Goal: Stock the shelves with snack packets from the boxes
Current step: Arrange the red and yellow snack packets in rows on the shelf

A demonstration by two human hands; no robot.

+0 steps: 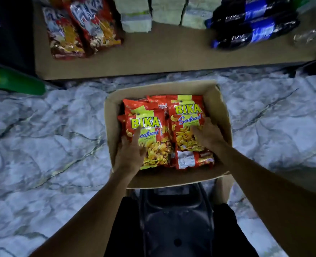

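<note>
Head view: both hands (130, 154) (208, 135) flat on upright-facing BIKA packets (149, 130).

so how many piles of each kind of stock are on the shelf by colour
red snack packs: 2
pale green stacks: 3
black and blue packs: 2
clear pack, too blurred to name: 1
total: 8
</note>
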